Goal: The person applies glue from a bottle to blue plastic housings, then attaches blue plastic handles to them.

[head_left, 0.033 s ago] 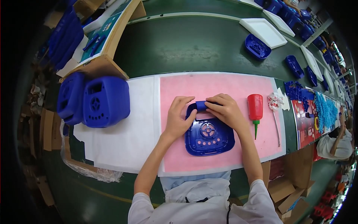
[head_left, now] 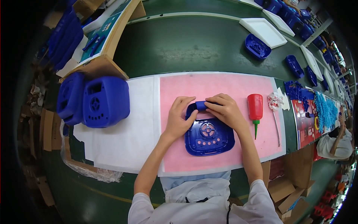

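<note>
A blue plastic housing shell (head_left: 223,140) lies with its hollow side up on the pink sheet, showing a round spoked grille and a row of holes. At its far edge sits a short curved blue plastic piece (head_left: 201,106), beside the shell's long opening. My right hand (head_left: 228,112) has its fingers closed on the right end of this piece. Curled round the shell's far left corner, my left hand (head_left: 177,118) holds it, its thumb by the opening and its fingertips near the piece's left end. Contact under the fingers is hidden.
Right of the shell lie a red bottle (head_left: 255,106) with a green nozzle and a metal rod (head_left: 277,128) beside a crumpled wrapper. Two blue housings (head_left: 106,102) stand at the left. Beyond is a green belt (head_left: 179,44) with white trays and blue shells. A co-worker sits far right.
My hands, the shell and the curved piece stay in the same place. Only the co-worker's arm at the far right has shifted slightly.
</note>
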`<move>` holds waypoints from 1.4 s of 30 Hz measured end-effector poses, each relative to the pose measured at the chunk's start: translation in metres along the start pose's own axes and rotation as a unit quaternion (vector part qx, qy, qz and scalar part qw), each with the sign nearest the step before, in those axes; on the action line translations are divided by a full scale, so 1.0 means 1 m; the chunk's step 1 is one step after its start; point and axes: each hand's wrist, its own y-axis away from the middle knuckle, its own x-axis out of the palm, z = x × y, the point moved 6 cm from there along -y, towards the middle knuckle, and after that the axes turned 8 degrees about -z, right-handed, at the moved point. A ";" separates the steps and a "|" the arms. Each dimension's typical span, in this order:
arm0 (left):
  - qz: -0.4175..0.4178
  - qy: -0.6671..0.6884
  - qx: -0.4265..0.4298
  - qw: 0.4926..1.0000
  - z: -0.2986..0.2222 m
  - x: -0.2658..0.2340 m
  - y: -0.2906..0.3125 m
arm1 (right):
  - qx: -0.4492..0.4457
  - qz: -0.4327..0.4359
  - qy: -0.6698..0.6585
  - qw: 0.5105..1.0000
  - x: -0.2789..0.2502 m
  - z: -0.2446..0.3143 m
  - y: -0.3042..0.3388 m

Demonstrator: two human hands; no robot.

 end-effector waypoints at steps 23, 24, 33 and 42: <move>0.018 0.014 -0.125 0.992 0.027 0.017 0.011 | 0.051 -0.024 -0.020 0.998 0.012 -0.008 0.013; 0.021 0.012 -0.130 0.991 0.028 0.017 0.012 | 0.053 -0.017 -0.024 0.998 0.013 -0.008 0.013; 0.016 0.014 -0.123 0.992 0.030 0.016 0.013 | 0.060 -0.002 -0.039 0.997 0.016 -0.012 0.013; 0.034 0.012 -0.106 0.994 0.031 0.015 0.014 | 0.019 0.020 0.072 0.997 -0.008 0.018 -0.008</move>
